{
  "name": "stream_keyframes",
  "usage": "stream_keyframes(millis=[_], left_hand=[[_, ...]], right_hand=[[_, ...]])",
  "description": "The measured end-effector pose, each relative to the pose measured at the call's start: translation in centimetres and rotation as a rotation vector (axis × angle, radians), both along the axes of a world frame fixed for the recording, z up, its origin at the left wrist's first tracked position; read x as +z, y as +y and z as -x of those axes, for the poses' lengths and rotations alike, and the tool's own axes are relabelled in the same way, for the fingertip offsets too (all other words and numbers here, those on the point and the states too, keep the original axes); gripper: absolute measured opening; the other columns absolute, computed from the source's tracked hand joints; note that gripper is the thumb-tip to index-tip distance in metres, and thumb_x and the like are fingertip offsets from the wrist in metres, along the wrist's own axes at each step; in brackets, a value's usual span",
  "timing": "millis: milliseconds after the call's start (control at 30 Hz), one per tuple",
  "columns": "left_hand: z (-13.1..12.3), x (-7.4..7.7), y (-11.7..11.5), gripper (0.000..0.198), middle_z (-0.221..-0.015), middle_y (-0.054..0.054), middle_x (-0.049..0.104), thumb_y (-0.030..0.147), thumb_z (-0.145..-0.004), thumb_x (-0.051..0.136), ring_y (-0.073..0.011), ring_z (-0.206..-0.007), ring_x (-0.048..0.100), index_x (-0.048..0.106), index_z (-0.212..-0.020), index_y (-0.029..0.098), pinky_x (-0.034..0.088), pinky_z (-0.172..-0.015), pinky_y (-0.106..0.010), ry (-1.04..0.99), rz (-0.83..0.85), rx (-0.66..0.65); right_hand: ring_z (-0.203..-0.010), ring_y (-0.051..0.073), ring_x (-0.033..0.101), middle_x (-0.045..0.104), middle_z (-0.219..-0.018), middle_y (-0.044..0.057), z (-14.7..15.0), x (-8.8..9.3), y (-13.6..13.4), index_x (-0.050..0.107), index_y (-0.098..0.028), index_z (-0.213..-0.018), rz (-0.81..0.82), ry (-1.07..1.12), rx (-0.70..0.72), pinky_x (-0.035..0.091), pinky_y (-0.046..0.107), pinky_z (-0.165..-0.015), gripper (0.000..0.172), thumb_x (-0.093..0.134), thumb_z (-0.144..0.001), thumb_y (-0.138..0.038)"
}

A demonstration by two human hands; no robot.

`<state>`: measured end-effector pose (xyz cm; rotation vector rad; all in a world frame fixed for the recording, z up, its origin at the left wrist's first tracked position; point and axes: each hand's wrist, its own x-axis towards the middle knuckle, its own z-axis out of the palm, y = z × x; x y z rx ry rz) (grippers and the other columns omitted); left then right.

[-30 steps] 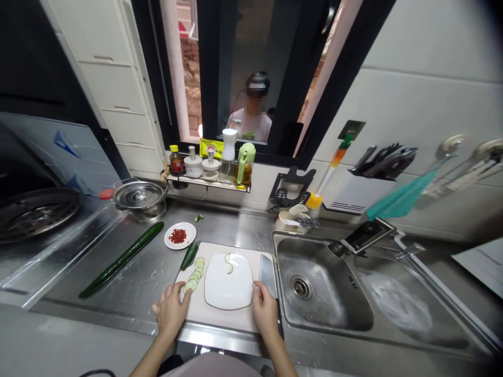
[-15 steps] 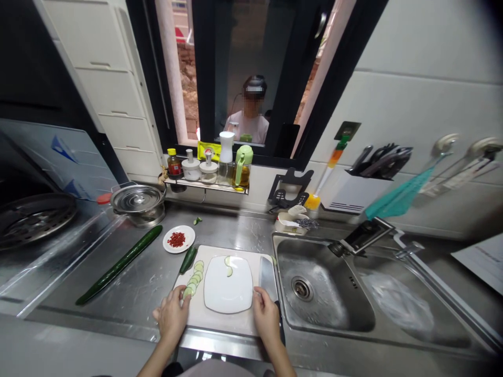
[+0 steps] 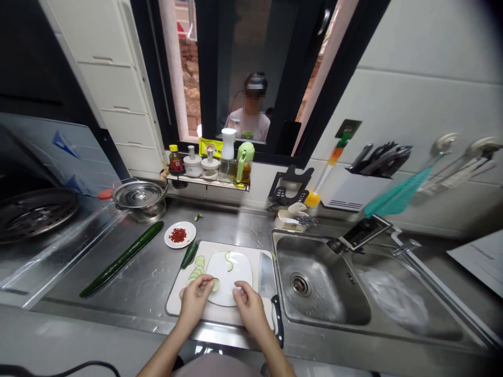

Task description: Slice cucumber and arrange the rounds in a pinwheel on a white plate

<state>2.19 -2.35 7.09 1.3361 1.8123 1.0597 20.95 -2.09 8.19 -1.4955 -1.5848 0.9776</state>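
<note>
My left hand (image 3: 195,299) pinches a thin cucumber slice (image 3: 215,285) over the near left side of a white square plate (image 3: 240,268). Two pieces of cucumber slice (image 3: 229,266) lie toward the plate's far edge. At the plate's near right side is my right hand (image 3: 248,306), its thumb and fingers a little apart with nothing between them. The plate rests on a pale cutting board (image 3: 178,302). Left of it, overlapping cucumber slices (image 3: 199,262) form a row, partly hidden by my left hand. A knife (image 3: 267,275) lies along the board's right side.
A cucumber piece (image 3: 189,255) touches the board's far left corner. Beyond are a small plate (image 3: 191,229) of red bits (image 3: 177,235) and a whole cucumber (image 3: 121,259). A lidded steel pot (image 3: 140,196) stands back left. The sink (image 3: 322,293) is on the right.
My left hand has picked up a cucumber slice from the row and brought it right, over the plate. My right hand has moved left to the plate's near edge, uncovering the knife handle.
</note>
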Motion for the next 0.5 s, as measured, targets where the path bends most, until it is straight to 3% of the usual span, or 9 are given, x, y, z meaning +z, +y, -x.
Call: stream_keyframes(millis=[67, 167, 300, 500], left_hand=[[-1.2, 0.9, -0.2, 0.034, -0.082, -0.005, 0.071, 0.050, -0.077, 0.057, -0.0212, -0.080, 0.064, 0.071, -0.090, 0.022, 0.046, -0.083, -0.034, -0.054, -0.020, -0.109], [-2.1, 1.6, -0.6, 0.032, -0.076, -0.003, 0.070, 0.047, -0.076, 0.059, -0.0191, -0.075, 0.062, 0.071, -0.092, 0.022, 0.047, -0.079, -0.032, -0.102, -0.020, -0.178], [-2.2, 1.5, -0.9, 0.034, -0.072, -0.003, 0.067, 0.047, -0.076, 0.061, -0.0179, -0.073, 0.061, 0.069, -0.093, 0.019, 0.048, -0.074, -0.029, -0.216, 0.009, -0.212], [-2.3, 1.0, -1.0, 0.033, -0.073, -0.004, 0.066, 0.049, -0.075, 0.062, -0.0158, -0.071, 0.059, 0.066, -0.082, 0.016, 0.047, -0.071, -0.027, -0.381, 0.020, -0.283]], right_hand=[[-0.066, 0.016, 0.058, 0.067, -0.077, 0.004, 1.2, 0.7, -0.1, 0.068, -0.019, -0.097, 0.022, 0.085, 0.083, 0.045, 0.025, -0.063, 0.036, 0.055, -0.083, -0.049], [-0.065, 0.015, 0.053, 0.060, -0.067, 0.000, 2.2, 1.2, -0.3, 0.062, -0.019, -0.077, 0.037, 0.175, 0.130, 0.042, 0.023, -0.061, 0.037, 0.053, -0.084, -0.054], [-0.054, 0.011, 0.045, 0.048, -0.056, -0.005, 2.2, 1.0, -0.7, 0.051, -0.020, -0.068, 0.122, 0.283, 0.116, 0.037, 0.022, -0.053, 0.040, 0.055, -0.081, -0.058], [-0.051, 0.011, 0.045, 0.047, -0.054, -0.005, 1.9, 0.8, -1.0, 0.048, -0.021, -0.068, 0.178, 0.337, 0.084, 0.035, 0.022, -0.049, 0.041, 0.055, -0.079, -0.060]])
